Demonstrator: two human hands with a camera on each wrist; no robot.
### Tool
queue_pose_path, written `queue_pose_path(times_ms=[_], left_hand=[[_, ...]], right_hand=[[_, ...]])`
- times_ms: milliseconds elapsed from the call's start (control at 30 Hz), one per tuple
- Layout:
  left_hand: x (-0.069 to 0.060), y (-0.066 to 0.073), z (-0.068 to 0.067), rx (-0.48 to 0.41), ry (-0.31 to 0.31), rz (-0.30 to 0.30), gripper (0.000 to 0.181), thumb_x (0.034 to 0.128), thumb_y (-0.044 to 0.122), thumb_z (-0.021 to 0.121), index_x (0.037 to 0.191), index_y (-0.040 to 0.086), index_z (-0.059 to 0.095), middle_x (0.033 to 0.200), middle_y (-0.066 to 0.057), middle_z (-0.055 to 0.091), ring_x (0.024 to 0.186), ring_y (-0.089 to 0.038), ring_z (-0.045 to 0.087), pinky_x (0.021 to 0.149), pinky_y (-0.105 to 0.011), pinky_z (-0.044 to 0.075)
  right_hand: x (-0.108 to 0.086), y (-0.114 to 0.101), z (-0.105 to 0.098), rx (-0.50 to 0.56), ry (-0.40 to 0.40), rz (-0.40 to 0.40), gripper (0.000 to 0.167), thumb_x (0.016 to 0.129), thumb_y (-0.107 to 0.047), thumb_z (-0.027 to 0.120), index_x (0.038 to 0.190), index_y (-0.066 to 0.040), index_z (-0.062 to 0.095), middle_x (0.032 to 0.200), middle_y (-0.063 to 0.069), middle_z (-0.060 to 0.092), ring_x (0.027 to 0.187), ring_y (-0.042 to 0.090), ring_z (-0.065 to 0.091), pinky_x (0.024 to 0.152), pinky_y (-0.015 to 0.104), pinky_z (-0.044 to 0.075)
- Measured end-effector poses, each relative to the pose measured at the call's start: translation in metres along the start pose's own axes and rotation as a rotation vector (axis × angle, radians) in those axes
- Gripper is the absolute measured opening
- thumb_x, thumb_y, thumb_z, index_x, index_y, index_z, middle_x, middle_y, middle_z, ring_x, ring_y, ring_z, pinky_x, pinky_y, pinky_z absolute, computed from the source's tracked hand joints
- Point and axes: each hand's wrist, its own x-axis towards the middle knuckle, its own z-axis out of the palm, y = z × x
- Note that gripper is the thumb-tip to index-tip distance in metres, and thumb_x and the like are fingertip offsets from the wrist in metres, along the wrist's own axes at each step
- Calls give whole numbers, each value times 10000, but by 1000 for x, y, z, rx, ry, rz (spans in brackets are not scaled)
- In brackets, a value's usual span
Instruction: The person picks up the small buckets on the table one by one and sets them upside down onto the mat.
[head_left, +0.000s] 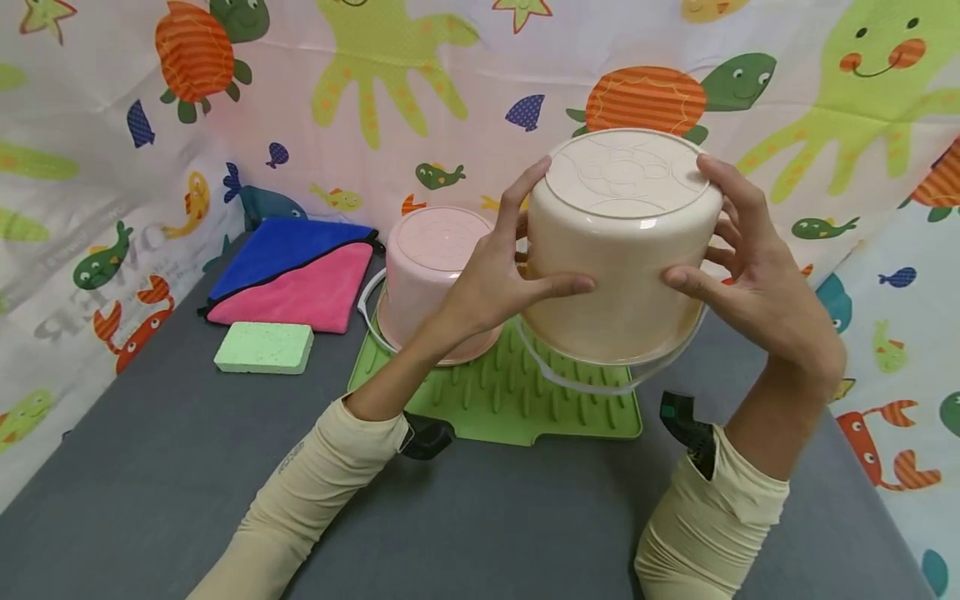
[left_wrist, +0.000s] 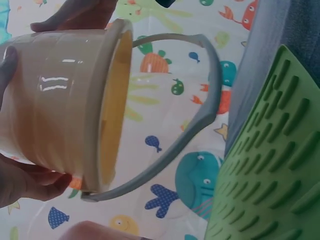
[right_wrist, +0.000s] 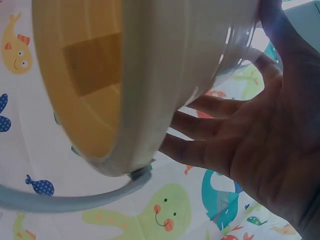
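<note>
A cream bucket (head_left: 622, 250) is held upside down in the air, its round base facing up and its pale handle (head_left: 592, 385) hanging below the rim. My left hand (head_left: 498, 267) grips its left side, thumb across the front wall. On the opposite side my right hand (head_left: 765, 250) grips it, fingers behind and thumb in front. In the left wrist view the bucket's mouth and yellowish inside (left_wrist: 117, 110) show. Beneath it lies a green ribbed drying mat (head_left: 502, 400). A pink bucket (head_left: 431, 258) stands upside down on the mat's left part.
Left of the mat, a light green sponge (head_left: 264, 347) lies on the grey table (head_left: 150, 500). Behind it is a folded blue and pink cloth (head_left: 296, 275). A curtain (head_left: 480, 83) printed with sea animals hangs along the back and sides.
</note>
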Motion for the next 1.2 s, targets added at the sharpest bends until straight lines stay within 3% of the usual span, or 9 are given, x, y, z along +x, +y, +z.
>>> queue_pose_path(times_ms=[133, 233, 400, 600, 900, 1033, 1200], left_hand=[[-1, -3, 0, 78, -17, -71, 1158, 808, 331, 920, 1590, 607, 111, 1509, 21, 577, 1287, -86, 626, 970, -367, 594], [1, -6, 0, 146, -14, -67, 1136, 777, 380, 940, 1640, 434, 204, 1523, -5, 538, 1297, -140, 615, 979, -363, 595], [5, -13, 1, 212, -33, -69, 1069, 766, 375, 949, 1619, 180, 334, 1532, -62, 497, 1239, -216, 644, 973, -324, 597], [6, -19, 3, 233, -40, -57, 935, 831, 353, 904, 1598, 186, 396, 1597, -84, 461, 1306, -258, 635, 981, -309, 601], [6, -12, 1, 250, 9, -16, 825, 909, 388, 826, 1611, 246, 417, 1542, -73, 552, 1250, -211, 679, 923, -254, 608], [6, -15, 0, 284, -39, -34, 762, 944, 380, 787, 1606, 265, 429, 1589, -56, 520, 1304, -205, 648, 977, -296, 597], [6, -21, 0, 325, -123, -28, 711, 943, 365, 791, 1564, 218, 478, 1574, -47, 540, 1322, -213, 611, 1050, -410, 569]], right_hand=[[0, 6, -2, -66, -49, 13, 957, 860, 64, 792, 1629, -109, 249, 1652, 57, 363, 1314, 204, 552, 1003, 169, 475], [-1, 12, -4, -101, -90, 59, 963, 846, 67, 803, 1623, -165, 284, 1606, 45, 397, 1231, 109, 589, 948, 98, 489], [-1, 28, -7, -83, -163, 215, 959, 854, 45, 812, 1598, -265, 292, 1559, 12, 400, 1218, 20, 561, 874, 74, 518], [1, 46, -6, -74, -196, 250, 918, 872, 40, 802, 1558, -263, 273, 1436, 68, 490, 1171, 21, 593, 857, 87, 527], [1, 41, -9, -65, -198, 230, 861, 935, 23, 737, 1567, -271, 232, 1247, 10, 592, 1095, 35, 648, 832, 110, 555], [3, 46, -5, -60, -255, 289, 821, 956, -8, 726, 1541, -254, 205, 1275, 76, 595, 1097, -6, 656, 843, 119, 562], [2, 51, -3, -119, -275, 362, 843, 894, -52, 817, 1495, -165, 238, 1289, 170, 643, 1010, -2, 684, 809, 133, 559]])
